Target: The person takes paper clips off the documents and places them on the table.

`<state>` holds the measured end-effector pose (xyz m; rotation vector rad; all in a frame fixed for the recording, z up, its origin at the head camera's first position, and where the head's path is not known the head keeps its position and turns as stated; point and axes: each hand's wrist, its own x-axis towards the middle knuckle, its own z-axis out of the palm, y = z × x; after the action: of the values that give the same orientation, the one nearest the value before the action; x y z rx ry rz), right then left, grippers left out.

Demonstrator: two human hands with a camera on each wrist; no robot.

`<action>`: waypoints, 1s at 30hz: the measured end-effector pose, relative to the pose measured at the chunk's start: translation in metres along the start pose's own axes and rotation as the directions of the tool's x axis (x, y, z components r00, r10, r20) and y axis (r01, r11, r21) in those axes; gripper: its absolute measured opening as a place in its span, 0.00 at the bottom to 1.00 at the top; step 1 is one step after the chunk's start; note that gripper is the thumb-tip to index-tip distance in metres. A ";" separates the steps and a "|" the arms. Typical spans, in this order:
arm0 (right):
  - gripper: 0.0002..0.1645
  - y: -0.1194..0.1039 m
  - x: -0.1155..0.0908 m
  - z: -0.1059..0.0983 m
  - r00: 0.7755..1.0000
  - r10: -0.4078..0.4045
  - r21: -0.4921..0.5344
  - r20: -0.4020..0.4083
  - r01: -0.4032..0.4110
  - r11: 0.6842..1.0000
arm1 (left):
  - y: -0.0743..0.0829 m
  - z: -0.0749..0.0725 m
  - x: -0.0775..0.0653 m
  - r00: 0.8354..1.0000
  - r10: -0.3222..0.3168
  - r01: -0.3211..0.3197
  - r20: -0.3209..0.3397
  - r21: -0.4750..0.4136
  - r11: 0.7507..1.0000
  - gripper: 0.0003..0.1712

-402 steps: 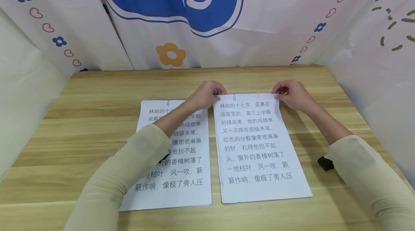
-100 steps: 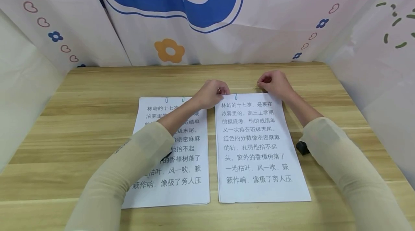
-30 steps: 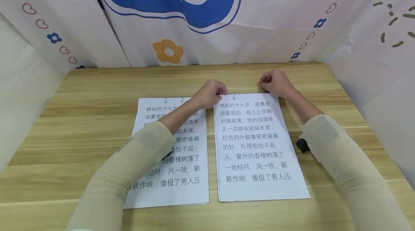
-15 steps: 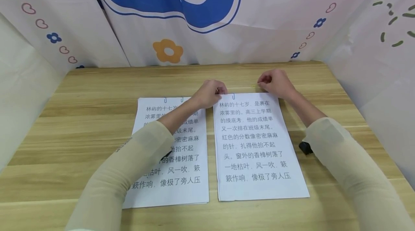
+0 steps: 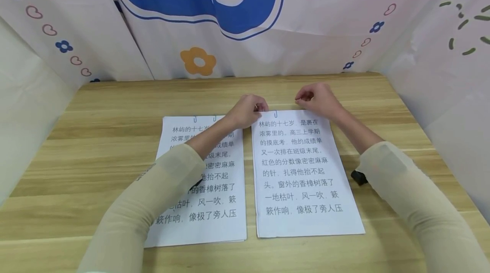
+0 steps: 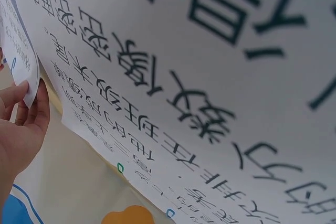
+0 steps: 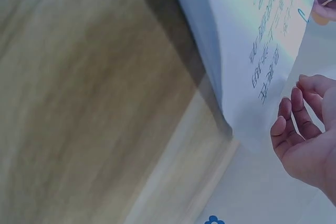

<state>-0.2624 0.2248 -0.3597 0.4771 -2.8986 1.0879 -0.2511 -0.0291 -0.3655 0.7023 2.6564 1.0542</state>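
Note:
Two printed paper stacks lie side by side. My left hand (image 5: 246, 111) pinches the top left corner of the right stack (image 5: 302, 171), its thumb on the top sheet in the left wrist view. A blue paper clip (image 5: 275, 114) sits on that stack's top edge. Just beyond the same edge, further right, my right hand (image 5: 319, 99) has thumb and index fingertips together. The yellow paper clip seen there moments ago is hidden at its fingertips. Under my left forearm, the left stack (image 5: 226, 226) bears a blue clip (image 5: 195, 118) and a green clip (image 6: 121, 168).
A black object (image 5: 359, 177) shows beside my right sleeve, and another dark piece (image 5: 196, 184) peeks out by the left sleeve. The wooden table (image 5: 115, 98) ends at a printed white backdrop (image 5: 245, 58), with white side walls left and right.
The yellow clip, on the right stack's top edge at first, came off into my right hand. That hand has since shifted slightly left, hiding the clip. My left hand stays at the corner.

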 end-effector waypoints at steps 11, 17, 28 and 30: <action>0.07 -0.015 -0.002 0.009 0.996 -0.048 0.011 0.076 0.047 0.999 | 0.000 0.000 0.001 1.000 0.015 -0.015 -0.007 0.010 1.000 0.13; 0.07 -0.021 0.000 0.015 0.992 -0.080 0.015 0.099 0.079 0.997 | 0.000 0.000 0.002 1.000 0.016 -0.016 -0.010 0.006 1.000 0.13; 0.07 -0.021 0.004 0.021 0.981 -0.132 0.047 0.144 0.126 0.991 | -0.001 0.001 0.001 1.000 0.013 -0.013 -0.016 -0.006 1.000 0.13; 0.07 -0.022 0.004 0.022 0.979 -0.140 0.045 0.148 0.135 0.990 | -0.001 0.001 0.002 1.000 0.013 -0.014 -0.017 -0.009 1.000 0.13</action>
<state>-0.2580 0.1940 -0.3614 0.7817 -2.9230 1.1305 -0.2526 -0.0285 -0.3670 0.7136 2.6627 1.0799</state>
